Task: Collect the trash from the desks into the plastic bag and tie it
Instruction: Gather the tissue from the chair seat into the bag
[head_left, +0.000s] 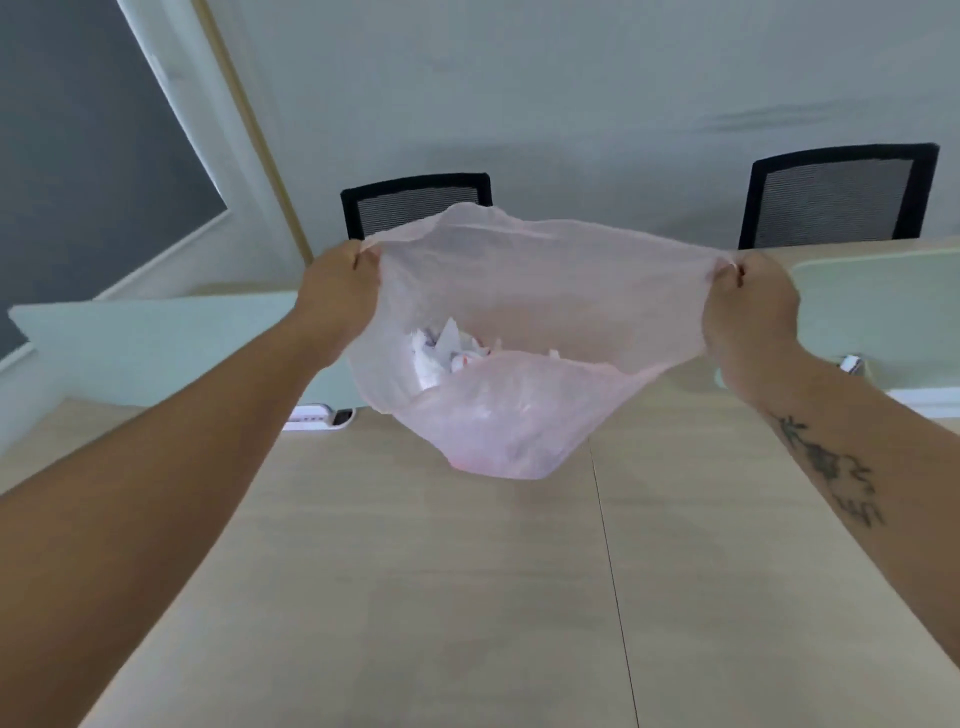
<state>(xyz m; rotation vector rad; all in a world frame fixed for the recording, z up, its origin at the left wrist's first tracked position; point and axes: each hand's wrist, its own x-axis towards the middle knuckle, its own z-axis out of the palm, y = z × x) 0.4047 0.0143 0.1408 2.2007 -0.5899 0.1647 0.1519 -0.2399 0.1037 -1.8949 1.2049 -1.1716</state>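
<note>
Above the wooden desk (467, 597), clear of its surface, hangs a pink translucent plastic bag (519, 415). Left hand (337, 296) pinches the bag's left rim corner; right hand (753, 312) pinches the right rim corner. Mouth stretched wide between them. Crumpled white paper trash (436, 353) sits inside, toward the bag's left side. Two black mesh chairs (415, 205) stand beyond the desk.
</note>
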